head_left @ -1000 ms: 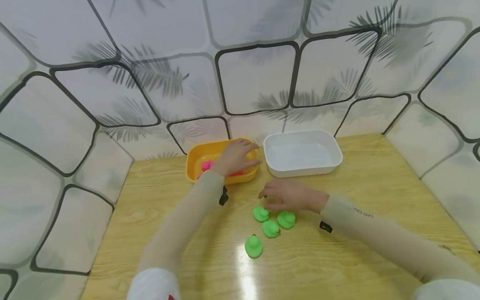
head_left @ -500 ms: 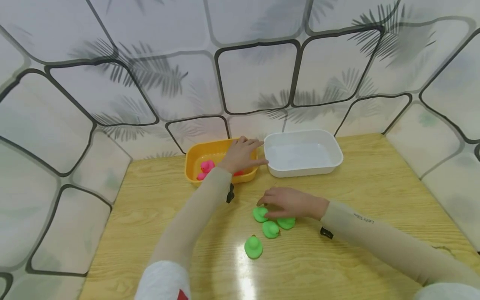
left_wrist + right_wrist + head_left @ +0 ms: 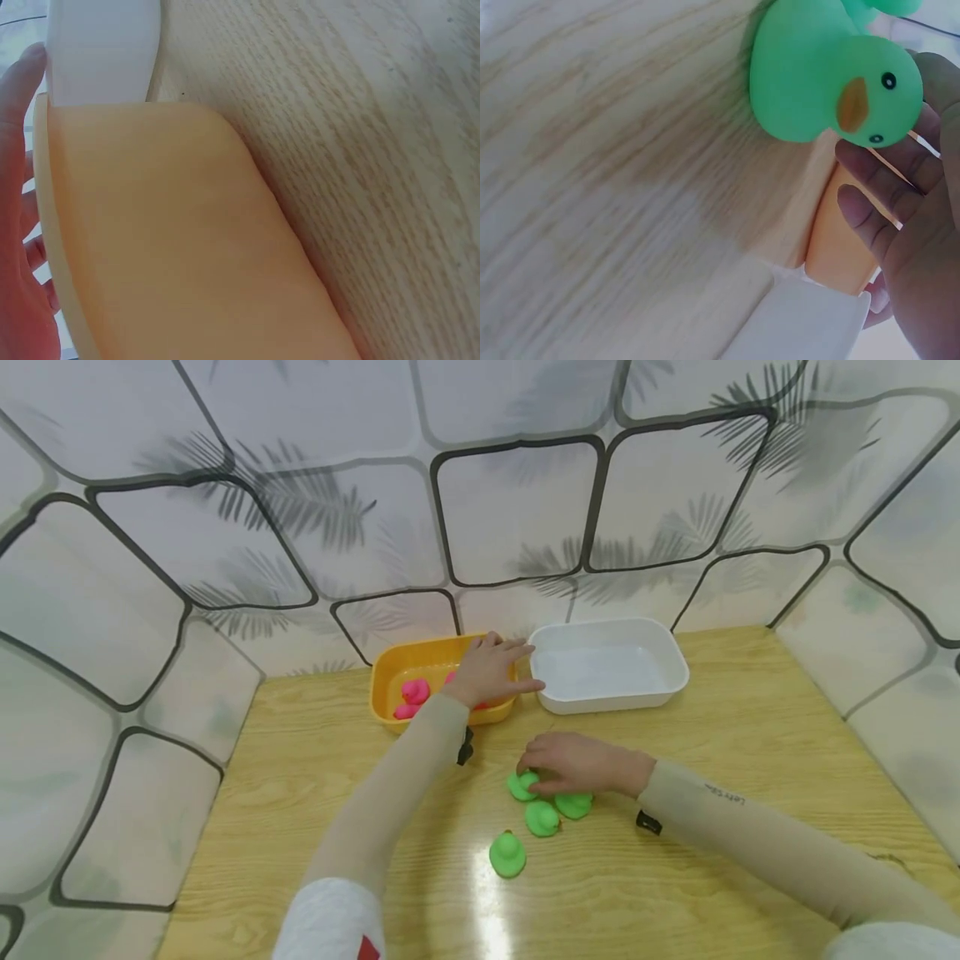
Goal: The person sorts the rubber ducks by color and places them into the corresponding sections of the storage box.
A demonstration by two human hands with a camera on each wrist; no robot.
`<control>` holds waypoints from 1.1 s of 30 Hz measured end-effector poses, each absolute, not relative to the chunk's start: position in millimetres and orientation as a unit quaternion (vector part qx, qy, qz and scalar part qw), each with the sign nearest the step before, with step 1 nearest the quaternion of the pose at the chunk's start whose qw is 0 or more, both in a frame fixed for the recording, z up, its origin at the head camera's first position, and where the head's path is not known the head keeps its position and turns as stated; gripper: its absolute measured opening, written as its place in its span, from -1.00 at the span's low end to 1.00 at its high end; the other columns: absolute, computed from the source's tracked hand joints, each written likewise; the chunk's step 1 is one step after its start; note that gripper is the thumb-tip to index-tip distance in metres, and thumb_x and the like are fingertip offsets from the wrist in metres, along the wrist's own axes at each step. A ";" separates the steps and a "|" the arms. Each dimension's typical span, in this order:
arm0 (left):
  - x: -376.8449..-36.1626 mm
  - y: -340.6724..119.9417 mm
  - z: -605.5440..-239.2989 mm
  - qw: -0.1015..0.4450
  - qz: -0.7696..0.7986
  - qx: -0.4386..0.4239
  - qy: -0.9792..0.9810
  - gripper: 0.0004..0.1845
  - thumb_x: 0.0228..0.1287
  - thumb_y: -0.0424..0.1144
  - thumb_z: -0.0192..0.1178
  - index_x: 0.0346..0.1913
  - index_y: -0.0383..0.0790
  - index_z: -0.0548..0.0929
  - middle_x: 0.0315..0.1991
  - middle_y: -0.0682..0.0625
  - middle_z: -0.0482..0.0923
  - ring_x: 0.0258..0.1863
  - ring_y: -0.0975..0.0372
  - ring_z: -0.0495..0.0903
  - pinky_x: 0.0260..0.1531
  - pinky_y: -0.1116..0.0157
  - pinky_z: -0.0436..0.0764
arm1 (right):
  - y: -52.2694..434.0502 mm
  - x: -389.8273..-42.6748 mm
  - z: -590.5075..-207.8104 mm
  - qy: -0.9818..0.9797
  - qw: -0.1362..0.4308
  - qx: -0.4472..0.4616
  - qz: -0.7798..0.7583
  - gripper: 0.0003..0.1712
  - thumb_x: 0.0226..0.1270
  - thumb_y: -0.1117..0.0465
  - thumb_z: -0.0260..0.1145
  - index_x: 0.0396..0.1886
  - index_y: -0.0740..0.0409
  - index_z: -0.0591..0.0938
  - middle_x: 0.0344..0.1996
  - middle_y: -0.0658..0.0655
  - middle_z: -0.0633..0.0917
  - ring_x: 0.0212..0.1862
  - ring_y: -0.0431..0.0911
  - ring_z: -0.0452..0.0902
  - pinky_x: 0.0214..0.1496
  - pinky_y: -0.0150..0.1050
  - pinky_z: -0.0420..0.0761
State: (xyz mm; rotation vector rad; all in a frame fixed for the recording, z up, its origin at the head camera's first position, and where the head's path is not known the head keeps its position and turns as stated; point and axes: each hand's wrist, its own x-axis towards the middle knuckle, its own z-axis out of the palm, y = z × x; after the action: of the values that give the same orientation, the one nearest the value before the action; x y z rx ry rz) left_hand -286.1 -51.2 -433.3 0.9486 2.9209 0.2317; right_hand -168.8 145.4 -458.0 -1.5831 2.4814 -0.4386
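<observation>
My left hand [image 3: 491,672] spreads over the right end of the orange basin [image 3: 387,681], hiding part of its inside. Pink rubber ducks [image 3: 415,691] lie in that basin. In the left wrist view the left hand's fingers [image 3: 30,214] show beyond the basin's rim. My right hand [image 3: 576,762] pinches the leftmost green rubber duck [image 3: 522,787] between thumb and fingers, low over the table. Beside it sit another green duck [image 3: 573,807], partly under the hand, and a green duck [image 3: 542,818] just in front. One more green duck [image 3: 507,854] stands nearer.
A white basin [image 3: 609,664] stands at the back, close to the right of the orange one. The wooden table [image 3: 712,877] backs onto patterned walls [image 3: 517,518] behind and at both sides.
The right hand has come down onto the leftmost green duck and closed its fingers on it; that duck has shifted slightly. The left hand has drifted a little right over the orange basin's edge.
</observation>
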 end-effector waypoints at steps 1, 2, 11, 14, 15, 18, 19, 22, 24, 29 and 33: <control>-286.4 -51.0 -433.2 0.030 0.075 0.310 0.947 -0.12 0.35 0.52 0.04 0.58 0.11 0.38 0.58 0.09 0.28 0.36 0.05 0.32 0.33 0.04 0.27 | 146.2 -169.0 -456.4 0.832 0.085 -0.527 -0.150 -0.72 0.51 0.01 0.36 0.04 0.05 0.71 -0.10 -0.05 0.71 -0.03 -0.17 0.58 0.11 -0.18 0.62; -286.9 -50.9 -433.4 0.029 0.075 0.313 0.946 -0.12 0.35 0.52 0.04 0.58 0.10 0.38 0.58 0.09 0.29 0.33 0.06 0.34 0.29 0.06 0.29 | 147.0 -169.3 -454.8 0.833 0.087 -0.525 -0.154 -0.72 0.50 0.02 0.36 0.04 0.06 0.71 -0.09 -0.05 0.71 -0.03 -0.16 0.59 0.12 -0.18 0.62; -290.6 -51.0 -432.7 0.036 0.089 0.318 0.943 -0.10 0.34 0.50 0.08 0.58 0.05 0.39 0.56 0.08 0.34 0.30 0.09 0.36 0.26 0.11 0.29 | 163.3 -179.5 -437.4 0.844 0.087 -0.495 -0.185 -0.75 0.47 0.12 0.38 0.04 0.11 0.72 -0.07 -0.01 0.74 0.00 -0.12 0.63 0.13 -0.12 0.63; -291.9 -50.7 -432.8 0.042 0.090 0.316 0.944 -0.09 0.34 0.51 0.08 0.58 0.05 0.37 0.52 0.08 0.40 0.30 0.08 0.35 0.27 0.10 0.28 | 171.9 -184.8 -429.0 0.851 0.072 -0.483 -0.191 -0.77 0.44 0.14 0.41 0.02 0.09 0.73 -0.11 -0.04 0.73 -0.05 -0.14 0.62 0.07 -0.13 0.64; -292.2 -50.5 -432.6 0.044 0.090 0.315 0.944 -0.09 0.34 0.51 0.08 0.58 0.04 0.37 0.50 0.07 0.42 0.31 0.07 0.35 0.27 0.09 0.28 | 174.7 -186.9 -426.4 0.852 0.060 -0.484 -0.191 -0.77 0.43 0.15 0.42 0.00 0.09 0.73 -0.14 -0.05 0.73 -0.07 -0.14 0.61 0.04 -0.13 0.63; -292.0 -49.7 -432.4 0.047 0.093 0.314 0.944 -0.08 0.33 0.50 0.09 0.59 0.03 0.36 0.48 0.07 0.44 0.31 0.07 0.36 0.29 0.07 0.28 | 183.2 -193.6 -417.7 0.855 0.022 -0.481 -0.191 -0.79 0.37 0.18 0.46 -0.04 0.09 0.74 -0.22 -0.06 0.72 -0.14 -0.13 0.61 -0.03 -0.12 0.64; -291.9 -49.5 -432.2 0.047 0.093 0.314 0.944 -0.08 0.34 0.50 0.09 0.59 0.04 0.36 0.48 0.07 0.44 0.31 0.07 0.35 0.29 0.07 0.28 | 186.0 -195.9 -414.6 0.858 0.017 -0.476 -0.192 -0.79 0.37 0.18 0.47 -0.05 0.08 0.74 -0.24 -0.05 0.71 -0.15 -0.12 0.61 -0.04 -0.12 0.64; -290.7 -49.1 -431.5 0.050 0.094 0.312 0.944 -0.09 0.34 0.50 0.10 0.59 0.03 0.37 0.48 0.07 0.45 0.32 0.07 0.36 0.29 0.07 0.29 | 194.0 -203.8 -404.5 0.870 0.012 -0.453 -0.197 -0.80 0.35 0.20 0.48 -0.06 0.08 0.75 -0.26 -0.03 0.70 -0.16 -0.06 0.61 -0.05 -0.10 0.64; -290.1 -49.0 -431.3 0.051 0.093 0.311 0.944 -0.09 0.34 0.49 0.10 0.59 0.04 0.37 0.47 0.07 0.46 0.31 0.07 0.36 0.27 0.08 0.29 | 199.8 -209.7 -398.0 0.877 0.016 -0.436 -0.203 -0.81 0.37 0.22 0.47 -0.05 0.09 0.75 -0.26 0.00 0.69 -0.16 -0.02 0.61 -0.05 -0.07 0.63; -290.5 -48.9 -433.0 0.049 0.093 0.312 0.944 -0.10 0.35 0.49 0.09 0.59 0.05 0.36 0.44 0.07 0.49 0.29 0.08 0.35 0.23 0.10 0.29 | 212.1 -229.1 -387.7 0.893 0.011 -0.404 -0.199 -0.81 0.41 0.23 0.44 -0.04 0.15 0.74 -0.24 0.04 0.71 -0.14 0.03 0.61 -0.03 -0.01 0.60; -291.2 -49.3 -434.2 0.048 0.092 0.311 0.945 -0.09 0.35 0.50 0.08 0.59 0.04 0.36 0.43 0.06 0.51 0.28 0.07 0.35 0.22 0.10 0.30 | 216.9 -246.6 -382.4 0.900 0.010 -0.387 -0.198 -0.78 0.44 0.22 0.42 -0.01 0.21 0.74 -0.19 0.10 0.73 -0.09 0.11 0.63 0.02 0.05 0.58</control>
State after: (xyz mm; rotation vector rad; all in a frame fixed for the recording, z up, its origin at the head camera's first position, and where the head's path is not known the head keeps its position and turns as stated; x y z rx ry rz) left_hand -291.2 -49.3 -434.2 0.9467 2.8808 0.2804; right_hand -246.6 216.9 -382.4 -1.2086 2.8106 -0.6188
